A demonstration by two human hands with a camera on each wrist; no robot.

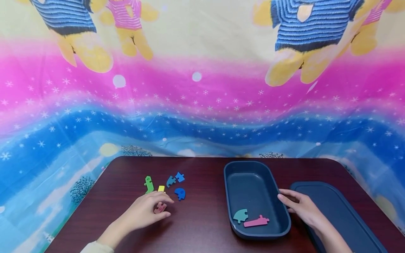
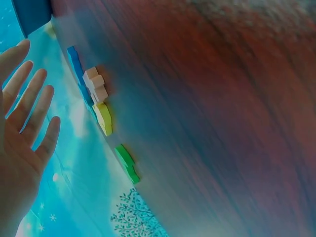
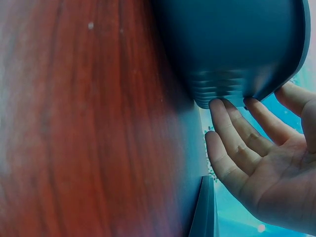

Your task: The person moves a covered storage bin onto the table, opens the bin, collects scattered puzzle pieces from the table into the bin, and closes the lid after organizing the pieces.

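Observation:
My left hand (image 1: 143, 211) hovers over the left of the table with thumb and fingers apart, holding nothing. Just beyond its fingers lies a reddish puzzle piece (image 1: 160, 207), partly covered by the hand in the head view. Close by are a yellow piece (image 1: 161, 188) and a green piece (image 1: 148, 184), with several blue pieces (image 1: 180, 193) to their right. My right hand (image 1: 303, 207) touches the right side of a dark blue box (image 1: 257, 232), fingertips against its outer wall and thumb at the rim. Inside the box lie a teal piece (image 1: 241, 215) and a pink piece (image 1: 256, 221).
A dark blue lid (image 1: 335, 211) lies flat to the right of the box, partly under the right forearm in the head view. The brown table (image 1: 202, 218) ends at a printed cloth backdrop (image 1: 196, 105) behind it.

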